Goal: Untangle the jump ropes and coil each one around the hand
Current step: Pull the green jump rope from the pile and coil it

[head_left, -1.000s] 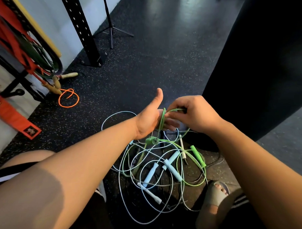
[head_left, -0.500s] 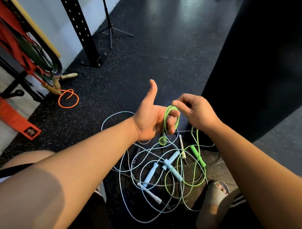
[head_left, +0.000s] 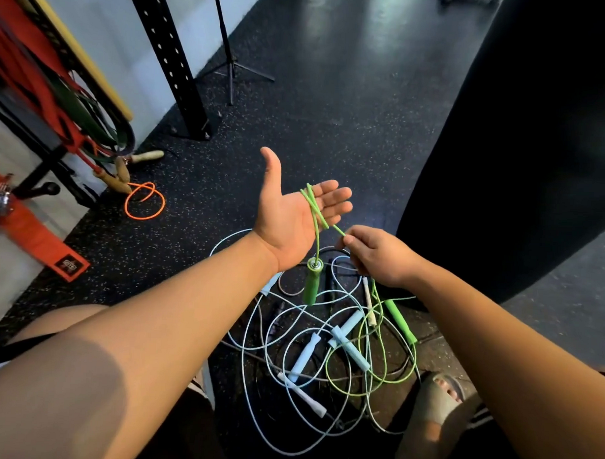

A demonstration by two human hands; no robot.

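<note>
left hand (head_left: 291, 215) flat, green rope (head_left: 316, 220) draped | right hand (head_left: 379, 256) pinches rope

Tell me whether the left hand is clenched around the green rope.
No, the left hand lies open, fingers straight, with the green rope looped over them.

Bright green rope (head_left: 314, 216) with a matching green handle (head_left: 312, 281); pale blue ropes (head_left: 243, 357) on black floor (head_left: 332, 127) flecked with pale specks; an orange rope (head_left: 144, 218) toward its left edge; one slim handle (head_left: 302, 396) looks white, perhaps.
</note>
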